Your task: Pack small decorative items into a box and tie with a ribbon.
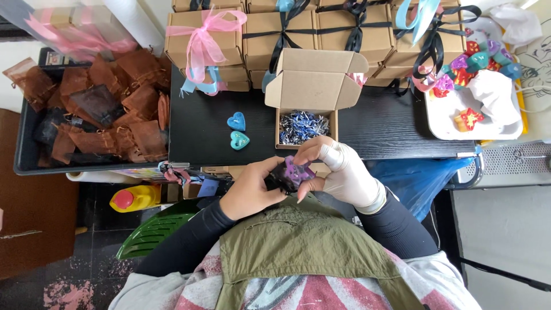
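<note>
Hands: my left hand (251,191) and gloved right hand (344,172) together pinch a purple piece (295,170).
Box (304,123): open, just beyond my fingers.

Matt cardboard box (313,86), glossy blue hearts (236,121), sheer brown cloth pouches (103,103).

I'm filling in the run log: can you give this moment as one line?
left hand: holds dark pouch | right hand: gloved, holds purple star piece | ahead: open cardboard box with shredded paper | two blue hearts on table
</note>
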